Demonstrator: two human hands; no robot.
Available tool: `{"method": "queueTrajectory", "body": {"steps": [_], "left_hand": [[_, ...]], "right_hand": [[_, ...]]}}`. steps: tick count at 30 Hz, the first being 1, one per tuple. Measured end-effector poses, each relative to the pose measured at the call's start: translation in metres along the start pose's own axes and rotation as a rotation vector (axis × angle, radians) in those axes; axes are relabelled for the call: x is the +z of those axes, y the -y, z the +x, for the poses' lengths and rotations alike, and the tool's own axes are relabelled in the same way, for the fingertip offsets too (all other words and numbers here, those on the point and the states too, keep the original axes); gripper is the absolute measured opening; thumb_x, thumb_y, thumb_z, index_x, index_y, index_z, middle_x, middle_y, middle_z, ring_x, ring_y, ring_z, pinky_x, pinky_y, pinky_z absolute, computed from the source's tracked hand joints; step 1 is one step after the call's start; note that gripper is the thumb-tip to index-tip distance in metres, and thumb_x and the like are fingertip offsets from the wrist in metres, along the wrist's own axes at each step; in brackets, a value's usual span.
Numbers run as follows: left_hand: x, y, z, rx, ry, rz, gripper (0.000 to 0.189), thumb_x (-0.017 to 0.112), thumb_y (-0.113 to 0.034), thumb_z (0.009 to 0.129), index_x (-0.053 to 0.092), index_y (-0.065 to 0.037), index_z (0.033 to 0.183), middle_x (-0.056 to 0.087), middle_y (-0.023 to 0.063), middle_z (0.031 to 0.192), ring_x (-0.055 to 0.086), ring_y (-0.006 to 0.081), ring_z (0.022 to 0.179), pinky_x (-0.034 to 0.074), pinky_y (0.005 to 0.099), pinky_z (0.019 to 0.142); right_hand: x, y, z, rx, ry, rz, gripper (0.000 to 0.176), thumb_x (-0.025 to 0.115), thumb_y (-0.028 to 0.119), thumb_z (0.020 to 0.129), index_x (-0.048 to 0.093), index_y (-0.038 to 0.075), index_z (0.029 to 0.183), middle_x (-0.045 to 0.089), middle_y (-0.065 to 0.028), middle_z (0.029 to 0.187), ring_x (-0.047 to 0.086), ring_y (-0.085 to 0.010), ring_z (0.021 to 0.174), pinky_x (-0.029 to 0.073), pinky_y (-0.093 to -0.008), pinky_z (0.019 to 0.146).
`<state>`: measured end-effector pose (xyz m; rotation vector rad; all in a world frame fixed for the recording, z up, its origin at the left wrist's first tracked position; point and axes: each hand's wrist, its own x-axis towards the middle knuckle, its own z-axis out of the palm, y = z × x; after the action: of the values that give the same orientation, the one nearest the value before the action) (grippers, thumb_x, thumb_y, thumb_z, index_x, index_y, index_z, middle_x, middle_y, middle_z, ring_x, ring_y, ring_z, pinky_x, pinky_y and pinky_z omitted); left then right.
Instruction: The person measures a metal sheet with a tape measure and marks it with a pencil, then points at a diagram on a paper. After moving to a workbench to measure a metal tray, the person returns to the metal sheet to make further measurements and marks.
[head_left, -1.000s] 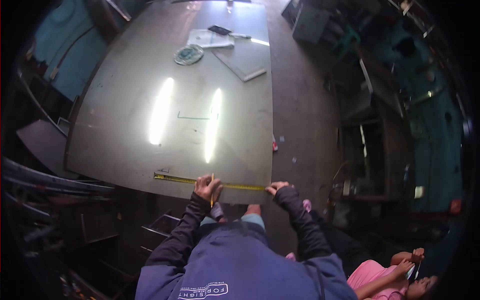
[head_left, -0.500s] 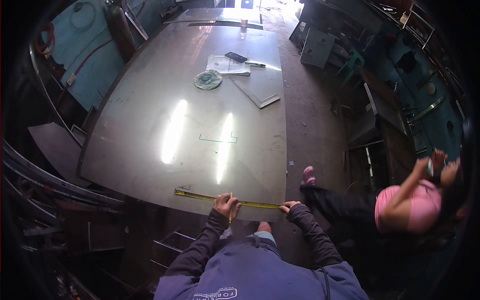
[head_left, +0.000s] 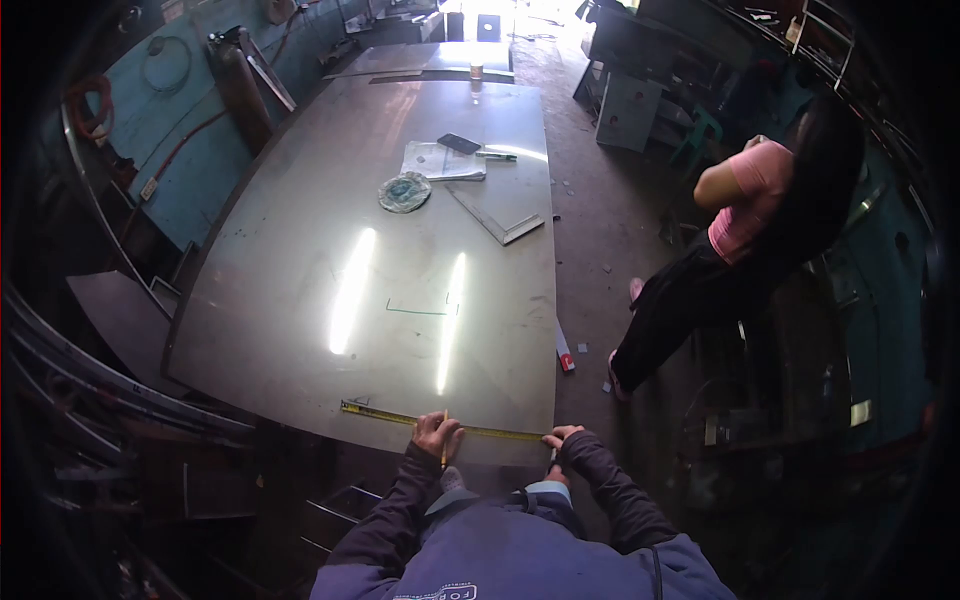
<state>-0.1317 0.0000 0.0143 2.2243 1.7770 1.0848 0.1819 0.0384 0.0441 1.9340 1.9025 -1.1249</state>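
A yellow tape measure [head_left: 500, 433] lies stretched along the near edge of a large metal sheet [head_left: 270, 300]. My left hand [head_left: 437, 436] is closed around an upright pencil [head_left: 444, 456] and rests over the tape's middle. At the sheet's right edge, my right hand [head_left: 564, 437] pinches the tape's end. Beyond my hands, a green drawn line [head_left: 415, 310] marks the sheet. Further up lie a metal square [head_left: 510, 232], a round cloth-like pad [head_left: 404, 192], papers [head_left: 425, 160], a dark phone [head_left: 459, 144] and a marker [head_left: 497, 156].
A person in a pink shirt [head_left: 752, 190] stands in the aisle to the right. A gas cylinder [head_left: 240, 95] leans by the left wall. Metal lengths [head_left: 110, 360] crowd the left side, and a green chair [head_left: 700, 135] stands at the back right.
The person in pink has moved up the aisle, away from me. My view has tilted slightly upward. Both my hands stay at the tape, the left still with the pencil.
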Motion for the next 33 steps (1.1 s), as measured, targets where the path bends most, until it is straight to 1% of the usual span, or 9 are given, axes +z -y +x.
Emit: {"method": "queueTrajectory", "body": {"steps": [4, 8, 11, 13, 14, 15, 18, 28, 33], "left_hand": [[0.013, -0.003, 0.004, 0.011, -0.246, 0.038, 0.024, 0.060, -0.024, 0.085, 0.061, -0.013, 0.106, 0.056, 0.0130, 0.102, 0.054, 0.0278, 0.088, 0.044, 0.0384, 0.073], [0.023, -0.069, 0.043, -0.089, -0.481, 0.142, 0.040, 0.043, -0.031, 0.096, 0.045, -0.007, 0.127, 0.053, 0.0182, 0.116, 0.054, 0.0334, 0.099, 0.045, 0.0420, 0.083], [0.048, -0.108, 0.072, -0.134, -0.457, 0.156, 0.044, 0.040, -0.030, 0.097, 0.038, -0.005, 0.133, 0.049, 0.0214, 0.125, 0.054, 0.0353, 0.103, 0.045, 0.0436, 0.089], [0.076, -0.123, 0.070, -0.677, -0.252, -0.566, 0.039, 0.042, -0.020, 0.096, 0.041, -0.002, 0.131, 0.054, 0.0193, 0.122, 0.059, 0.0341, 0.101, 0.046, 0.0402, 0.088], [0.091, -0.126, 0.079, -0.507, -0.239, -0.293, 0.038, 0.045, -0.016, 0.094, 0.044, -0.003, 0.129, 0.056, 0.0189, 0.119, 0.059, 0.0348, 0.101, 0.046, 0.0403, 0.087], [0.107, -0.127, 0.088, -0.330, -0.227, -0.027, 0.037, 0.048, -0.013, 0.091, 0.047, -0.004, 0.127, 0.058, 0.0185, 0.116, 0.059, 0.0356, 0.101, 0.047, 0.0404, 0.087], [0.136, -0.134, 0.101, -0.308, -0.174, 0.132, 0.037, 0.054, -0.011, 0.085, 0.053, -0.006, 0.122, 0.059, 0.0195, 0.112, 0.057, 0.0367, 0.102, 0.046, 0.0423, 0.088], [0.180, -0.146, 0.151, -0.370, -0.179, 0.140, 0.037, 0.059, -0.012, 0.082, 0.055, -0.005, 0.118, 0.059, 0.0177, 0.112, 0.054, 0.0355, 0.108, 0.043, 0.0434, 0.091], [0.205, -0.147, 0.214, -0.151, -0.198, -0.006, 0.036, 0.051, 0.003, 0.078, 0.057, -0.001, 0.114, 0.061, 0.0160, 0.106, 0.060, 0.0301, 0.096, 0.051, 0.0364, 0.081]], "right_hand": [[0.004, -0.038, 0.023, -0.225, 0.066, 0.220, 0.042, 0.055, 0.047, 0.085, 0.067, 0.009, 0.100, 0.068, -0.0128, 0.086, 0.066, -0.0281, 0.083, 0.050, -0.0363, 0.076], [-0.022, -0.079, 0.019, -0.284, 0.157, 0.395, 0.034, 0.055, 0.036, 0.088, 0.066, 0.004, 0.089, 0.067, -0.0105, 0.076, 0.065, -0.0209, 0.073, 0.050, -0.0317, 0.070], [-0.031, -0.142, 0.027, -0.346, 0.084, 0.476, 0.034, 0.051, 0.034, 0.090, 0.064, 0.003, 0.090, 0.065, -0.0110, 0.075, 0.063, -0.0198, 0.068, 0.050, -0.0318, 0.067], [-0.037, -0.188, 0.026, -0.484, -0.035, 0.535, 0.032, 0.050, 0.030, 0.091, 0.063, 0.002, 0.090, 0.064, -0.0097, 0.075, 0.061, -0.0178, 0.068, 0.049, -0.0316, 0.066], [-0.045, -0.211, 0.027, -0.527, -0.062, 0.503, 0.031, 0.049, 0.028, 0.092, 0.062, 0.001, 0.088, 0.063, -0.0090, 0.074, 0.061, -0.0157, 0.067, 0.049, -0.0306, 0.065], [-0.063, -0.223, 0.021, -0.299, -0.010, 0.679, 0.029, 0.049, 0.027, 0.092, 0.063, 0.002, 0.083, 0.063, -0.0065, 0.072, 0.059, -0.0133, 0.066, 0.048, -0.0294, 0.064], [-0.076, -0.288, 0.035, -0.265, -0.066, 0.766, 0.031, 0.049, 0.028, 0.092, 0.063, 0.004, 0.078, 0.061, -0.0039, 0.067, 0.058, -0.0112, 0.064, 0.047, -0.0277, 0.061], [-0.141, -0.322, 0.085, -0.251, -0.163, 0.812, 0.031, 0.049, 0.027, 0.093, 0.063, 0.005, 0.077, 0.059, -0.0006, 0.066, 0.054, -0.0086, 0.063, 0.045, -0.0260, 0.061], [-0.166, -0.292, 0.131, -0.249, -0.108, 0.897, 0.027, 0.048, 0.026, 0.092, 0.064, 0.004, 0.084, 0.062, -0.0018, 0.069, 0.057, -0.0120, 0.064, 0.047, -0.0279, 0.063]]}}
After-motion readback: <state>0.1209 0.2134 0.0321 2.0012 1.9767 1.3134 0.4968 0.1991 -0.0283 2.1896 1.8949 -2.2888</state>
